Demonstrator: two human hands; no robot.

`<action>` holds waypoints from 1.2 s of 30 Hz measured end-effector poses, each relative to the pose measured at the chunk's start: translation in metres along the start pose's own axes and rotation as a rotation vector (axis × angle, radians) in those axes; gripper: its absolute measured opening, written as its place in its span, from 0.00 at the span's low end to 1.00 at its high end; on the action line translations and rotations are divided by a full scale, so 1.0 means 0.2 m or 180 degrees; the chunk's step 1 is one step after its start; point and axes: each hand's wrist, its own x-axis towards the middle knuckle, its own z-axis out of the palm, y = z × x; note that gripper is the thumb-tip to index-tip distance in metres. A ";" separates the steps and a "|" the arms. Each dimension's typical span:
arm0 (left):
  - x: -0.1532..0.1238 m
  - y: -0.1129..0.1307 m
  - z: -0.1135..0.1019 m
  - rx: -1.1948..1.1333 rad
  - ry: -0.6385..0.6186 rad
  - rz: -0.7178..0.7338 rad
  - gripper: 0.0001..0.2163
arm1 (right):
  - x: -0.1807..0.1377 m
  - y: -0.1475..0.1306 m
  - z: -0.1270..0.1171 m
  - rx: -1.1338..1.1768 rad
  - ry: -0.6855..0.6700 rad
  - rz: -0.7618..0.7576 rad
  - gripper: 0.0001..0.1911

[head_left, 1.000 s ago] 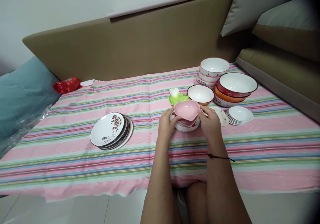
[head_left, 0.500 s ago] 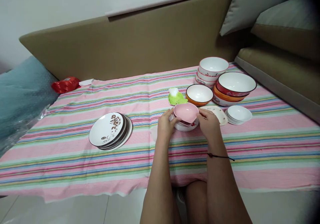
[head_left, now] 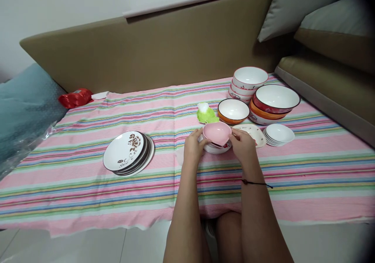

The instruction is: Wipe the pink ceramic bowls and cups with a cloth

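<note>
A pink heart-shaped bowl (head_left: 216, 132) is held between my two hands, just over a white plate with a red pattern (head_left: 218, 150). My left hand (head_left: 193, 145) grips its left side with thumb and fingers. My right hand (head_left: 242, 142) pinches the right side. Another rim shows beneath the pink bowl, but what it belongs to is mostly hidden. Behind it lie a green-and-white leaf-shaped dish (head_left: 206, 114) and an orange bowl with a white inside (head_left: 233, 110). A cream dish with small marks (head_left: 254, 133) sits partly behind my right hand.
Stacked brown-flowered plates (head_left: 124, 151) stand at the left. At the right are small white dishes (head_left: 279, 133), large red and orange bowls (head_left: 277, 97) and white red-rimmed bowls (head_left: 250, 77). A red shiny package (head_left: 76, 98) lies at the far left on the striped cloth (head_left: 88, 204).
The pink bowl and my right hand have shifted very slightly left. My grip looks the same, and the dishes around have stayed in place.
</note>
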 end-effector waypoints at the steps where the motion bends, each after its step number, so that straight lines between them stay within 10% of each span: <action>1: 0.00 0.00 0.00 0.0000 0.0003 0.0005 0.24 | 0.00 0.00 0.00 -0.0006 -0.0004 0.0001 0.20; 36: 0.00 -0.01 -0.04 -0.1073 0.0274 -0.0711 0.21 | -0.02 -0.02 -0.05 0.1140 -0.0427 0.1168 0.44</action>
